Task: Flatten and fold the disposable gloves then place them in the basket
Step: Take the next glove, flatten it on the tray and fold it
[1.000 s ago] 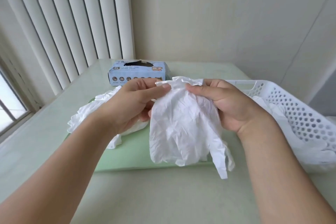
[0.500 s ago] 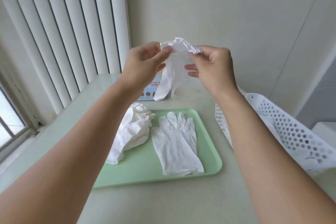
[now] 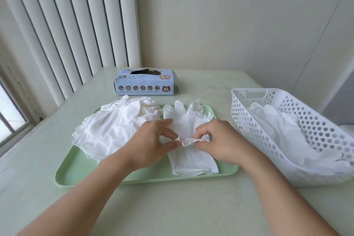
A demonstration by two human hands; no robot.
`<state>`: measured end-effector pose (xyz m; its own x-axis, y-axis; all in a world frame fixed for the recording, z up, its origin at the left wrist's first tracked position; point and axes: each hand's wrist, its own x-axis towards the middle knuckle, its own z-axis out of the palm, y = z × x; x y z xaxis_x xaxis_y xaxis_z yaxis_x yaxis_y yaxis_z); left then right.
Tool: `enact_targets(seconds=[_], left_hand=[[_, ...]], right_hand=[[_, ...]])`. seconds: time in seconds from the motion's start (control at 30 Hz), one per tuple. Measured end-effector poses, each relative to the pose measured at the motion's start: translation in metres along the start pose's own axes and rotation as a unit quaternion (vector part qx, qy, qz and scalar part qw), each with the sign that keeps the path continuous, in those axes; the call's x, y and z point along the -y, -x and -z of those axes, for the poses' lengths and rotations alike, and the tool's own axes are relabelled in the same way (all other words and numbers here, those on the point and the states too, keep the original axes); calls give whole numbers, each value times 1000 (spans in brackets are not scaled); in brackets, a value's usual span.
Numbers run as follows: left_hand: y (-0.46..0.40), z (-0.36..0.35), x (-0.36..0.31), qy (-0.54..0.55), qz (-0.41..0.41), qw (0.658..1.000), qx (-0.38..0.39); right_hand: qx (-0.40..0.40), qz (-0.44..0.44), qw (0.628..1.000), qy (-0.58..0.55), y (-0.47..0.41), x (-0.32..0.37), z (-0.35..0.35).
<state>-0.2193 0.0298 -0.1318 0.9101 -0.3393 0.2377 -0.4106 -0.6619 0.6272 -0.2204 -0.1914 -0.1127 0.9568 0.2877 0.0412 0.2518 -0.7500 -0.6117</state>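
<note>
Home room: window blinds (image 3: 67, 30), table (image 3: 172, 207).

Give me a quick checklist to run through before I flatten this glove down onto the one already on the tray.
1. Both hands grip the cuff: ok; left hand and right hand each pinch the held glove.
2. Held glove over the flat glove: ok.
3. Flat glove smooth: not ok; its fingertips look crumpled.
4. Crumpled pile clear of the landing spot: cannot tell; the left hand hides its edge.
5. Tray steady on the table: ok.
6. Basket within reach, with room: ok; gloves lie inside.
</note>
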Motion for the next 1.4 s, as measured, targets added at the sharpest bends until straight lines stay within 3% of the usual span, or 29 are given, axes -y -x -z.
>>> enact_targets(seconds=[0.3, 0.57, 0.7, 0.77, 0.83, 0.93, 1.0, 1.13, 1.27, 1.4], left_hand=[[13, 6, -27, -52, 7, 998, 46], [18, 11, -29, -124, 37, 981, 143], [18, 18, -32, -110, 31, 979, 171], [18, 24, -31, -102, 20, 978, 179], [16, 29, -30, -66, 40, 989, 127], [9, 15, -26, -11, 35, 999, -16], [4, -3, -20, -78, 5, 995, -56], [-9, -27, -8, -191, -4, 981, 29], [-14, -25, -1, -264, -14, 962, 69], [-16, -29, 3, -280, -13, 956, 89]], right_hand=[[55, -10, 997, 44, 15, 15, 16], [147, -38, 987, 54, 21, 17, 18], [108, -27, 993, 34, 15, 12, 15], [51, -24, 998, 20, 11, 8, 15], [-52, -18, 998, -8, 4, 5, 12], [-172, -35, 984, -14, -23, 4, 2], [-177, -66, 982, 26, -51, 6, -2], [-133, -150, 978, 59, -102, 1, -16], [-177, -103, 977, -66, -111, -11, -24], [-128, -79, 979, -141, -111, -16, -28]])
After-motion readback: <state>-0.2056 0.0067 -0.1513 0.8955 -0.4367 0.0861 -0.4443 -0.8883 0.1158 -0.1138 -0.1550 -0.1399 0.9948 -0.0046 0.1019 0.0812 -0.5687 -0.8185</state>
